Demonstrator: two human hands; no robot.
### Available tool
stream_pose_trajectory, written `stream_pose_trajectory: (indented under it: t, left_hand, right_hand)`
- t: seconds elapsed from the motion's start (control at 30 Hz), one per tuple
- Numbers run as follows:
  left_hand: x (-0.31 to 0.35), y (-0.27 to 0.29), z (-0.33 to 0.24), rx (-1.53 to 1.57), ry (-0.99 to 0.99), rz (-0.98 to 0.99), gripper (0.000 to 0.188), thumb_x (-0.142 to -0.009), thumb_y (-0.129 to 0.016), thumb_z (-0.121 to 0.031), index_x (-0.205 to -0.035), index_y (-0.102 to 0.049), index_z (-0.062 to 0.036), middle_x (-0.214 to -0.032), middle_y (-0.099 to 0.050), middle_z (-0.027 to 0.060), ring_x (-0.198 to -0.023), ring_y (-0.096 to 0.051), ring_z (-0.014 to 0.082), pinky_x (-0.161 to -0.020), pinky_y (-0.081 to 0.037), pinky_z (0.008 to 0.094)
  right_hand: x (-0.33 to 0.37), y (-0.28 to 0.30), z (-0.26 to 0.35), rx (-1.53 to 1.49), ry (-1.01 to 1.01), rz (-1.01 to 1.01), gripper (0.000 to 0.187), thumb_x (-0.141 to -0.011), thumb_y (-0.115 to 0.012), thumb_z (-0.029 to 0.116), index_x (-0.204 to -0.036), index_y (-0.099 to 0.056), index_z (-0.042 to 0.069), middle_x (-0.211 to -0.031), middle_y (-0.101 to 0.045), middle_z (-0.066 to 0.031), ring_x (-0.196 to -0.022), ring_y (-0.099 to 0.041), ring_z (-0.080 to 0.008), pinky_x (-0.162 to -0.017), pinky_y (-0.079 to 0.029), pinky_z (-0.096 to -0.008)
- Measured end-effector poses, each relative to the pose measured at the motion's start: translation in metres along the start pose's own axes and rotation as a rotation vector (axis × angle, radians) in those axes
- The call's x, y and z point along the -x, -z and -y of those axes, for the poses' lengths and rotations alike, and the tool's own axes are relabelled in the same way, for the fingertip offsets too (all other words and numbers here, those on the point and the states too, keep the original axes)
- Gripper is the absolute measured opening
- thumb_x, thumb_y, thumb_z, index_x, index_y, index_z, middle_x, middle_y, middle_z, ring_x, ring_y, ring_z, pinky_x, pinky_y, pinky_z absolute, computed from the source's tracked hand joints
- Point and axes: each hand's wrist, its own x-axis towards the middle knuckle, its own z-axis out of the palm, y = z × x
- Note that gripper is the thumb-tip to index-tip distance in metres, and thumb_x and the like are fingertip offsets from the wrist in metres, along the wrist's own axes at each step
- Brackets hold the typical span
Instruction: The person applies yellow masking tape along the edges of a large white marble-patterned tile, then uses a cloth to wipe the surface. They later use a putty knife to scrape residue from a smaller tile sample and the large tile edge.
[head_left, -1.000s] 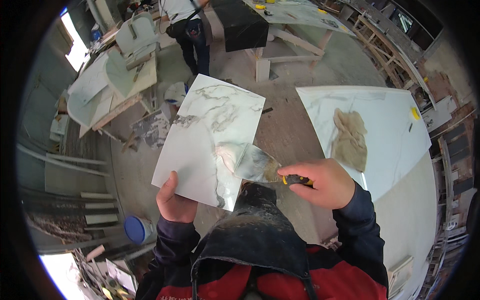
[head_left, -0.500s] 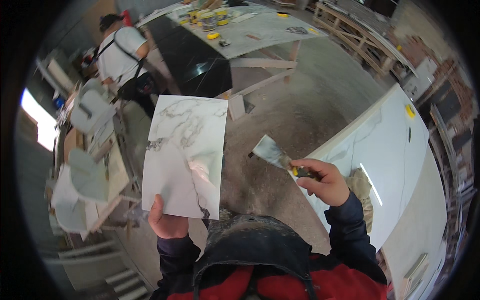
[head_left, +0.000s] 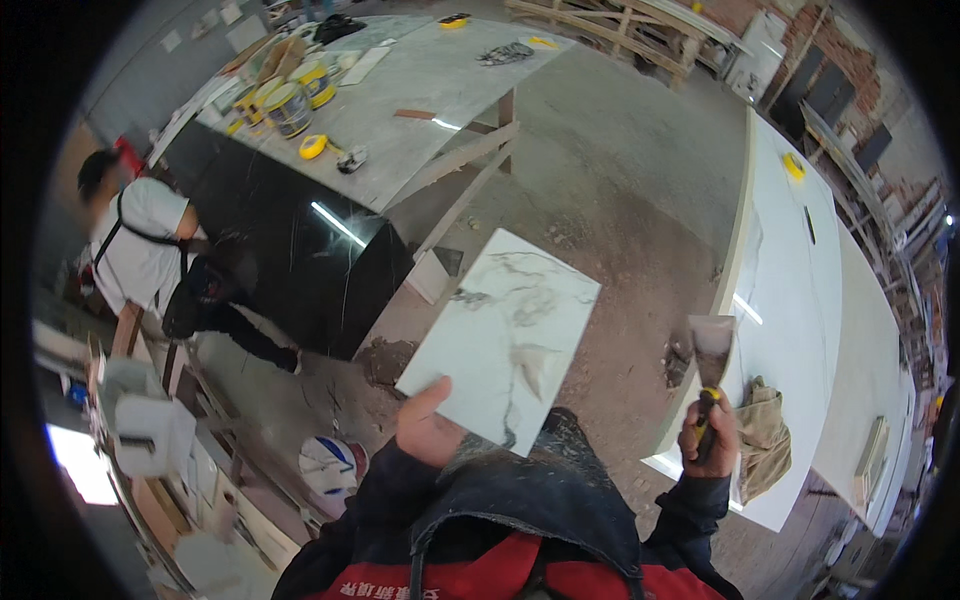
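My left hand grips the lower left edge of a small white panel with grey marble veining, thumb on its glossy face and the other fingers hidden beneath. The panel is tilted in front of my apron. In my right hand is a putty knife with a black and yellow handle; its smeared wide blade points away from me. That hand is beside the edge of a large white marbled slab. Close to it, a crumpled tan cloth lies on the slab.
A black slab and a grey-topped table with several yellow buckets stand far left. Another person works at the left, near cut white pieces. A yellow tape roll rests on the right slab.
My view has turned to the right. The panel has tilted clockwise in my left hand. My right hand has lowered, and the putty knife has swung from pointing left to pointing away from me.
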Motion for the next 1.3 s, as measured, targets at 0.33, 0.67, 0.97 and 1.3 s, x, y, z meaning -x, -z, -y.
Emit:
stream_pose_trajectory:
  t: [0.33, 0.67, 0.97, 1.3]
  left_hand:
    - [-0.207, -0.056, -0.035, -0.228, 0.133, 0.087, 0.057, -0.094, -0.057, -0.017, -0.148, -0.04, -0.0053, -0.144, -0.051, 0.0127, -0.134, -0.048, 0.0313, -0.113, -0.038, 0.0492]
    - [-0.434, -0.137, 0.003, -0.45, 0.106, 0.253, 0.056, -0.096, -0.053, -0.025, -0.146, -0.044, -0.0024, -0.142, -0.053, 0.0131, -0.131, -0.05, 0.0313, -0.11, -0.039, 0.0474]
    - [-0.618, -0.183, 0.082, -0.483, 0.762, 0.564, 0.059, -0.101, -0.049, -0.035, -0.148, -0.04, -0.0018, -0.148, -0.048, 0.0136, -0.135, -0.046, 0.0341, -0.113, -0.034, 0.0524]
    - [-0.68, -0.185, 0.037, -0.726, 1.425, 1.053, 0.068, -0.095, -0.056, -0.04, -0.15, -0.038, -0.0041, -0.15, -0.046, 0.0132, -0.138, -0.043, 0.0347, -0.114, -0.033, 0.0532]
  right_hand:
    - [-0.099, -0.012, 0.004, -0.191, 0.222, -0.25, 0.039, -0.094, -0.061, 0.027, -0.122, -0.05, 0.003, -0.087, -0.062, -0.0145, -0.043, -0.047, -0.0162, -0.037, -0.036, -0.0255]
    - [-0.252, 0.032, 0.046, -0.584, 0.326, -0.19, 0.036, -0.098, -0.057, 0.023, -0.126, -0.048, 0.003, -0.093, -0.064, -0.0159, -0.049, -0.05, -0.0178, -0.043, -0.039, -0.0256]
    - [-0.26, 0.002, 0.01, -0.494, 0.532, -0.67, 0.045, -0.097, -0.056, 0.02, -0.138, -0.047, 0.005, -0.092, -0.065, -0.0146, -0.048, -0.051, -0.0155, -0.04, -0.038, -0.0248]
    - [-0.27, -0.253, -0.191, -0.495, 1.181, -1.098, 0.036, -0.096, -0.059, 0.012, -0.132, -0.054, 0.008, -0.092, -0.066, -0.0168, -0.053, -0.057, -0.0175, -0.039, -0.04, -0.0259]
